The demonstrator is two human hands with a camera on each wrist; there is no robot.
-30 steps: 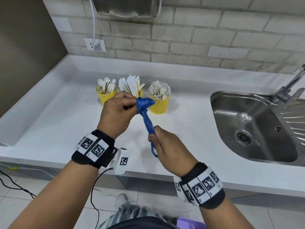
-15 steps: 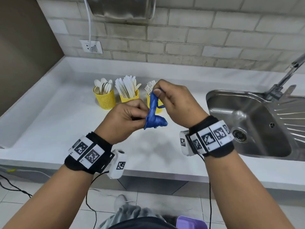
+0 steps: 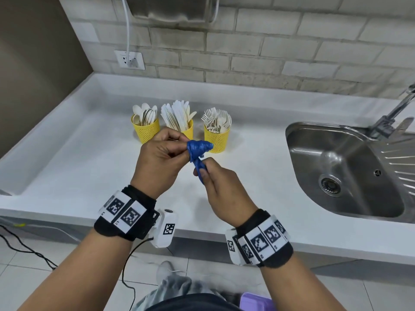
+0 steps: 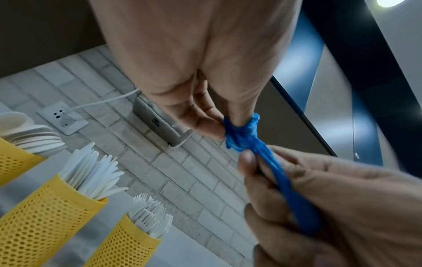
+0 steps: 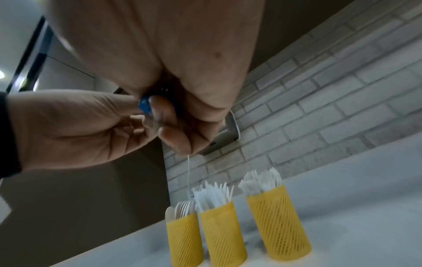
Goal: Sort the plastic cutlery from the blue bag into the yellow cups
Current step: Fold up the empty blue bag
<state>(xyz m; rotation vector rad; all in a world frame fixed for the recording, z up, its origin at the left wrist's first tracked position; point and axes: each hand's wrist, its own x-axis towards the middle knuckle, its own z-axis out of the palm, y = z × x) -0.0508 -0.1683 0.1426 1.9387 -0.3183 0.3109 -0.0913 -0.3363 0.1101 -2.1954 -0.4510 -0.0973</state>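
Note:
The blue bag (image 3: 198, 149) is twisted into a tight wad held above the counter between both hands. My left hand (image 3: 161, 160) pinches the wound-up end (image 4: 242, 131). My right hand (image 3: 219, 185) grips the stretched tail (image 4: 294, 195) just below it; only a bit of blue bag (image 5: 144, 105) shows in the right wrist view. Behind them stand three yellow mesh cups: the spoon cup (image 3: 146, 131), the knife cup (image 3: 187, 131) and the fork cup (image 3: 216, 139), each packed with white cutlery.
A steel sink (image 3: 345, 176) with a tap (image 3: 395, 117) lies to the right. The white counter (image 3: 78, 167) has a raised rim at the left and back. A wall socket (image 3: 129, 60) with a white cable sits on the brick wall.
My right hand swung up over the bag and back down below it, winding the tail around the wad. The loose tail is shorter now. The cups have not moved.

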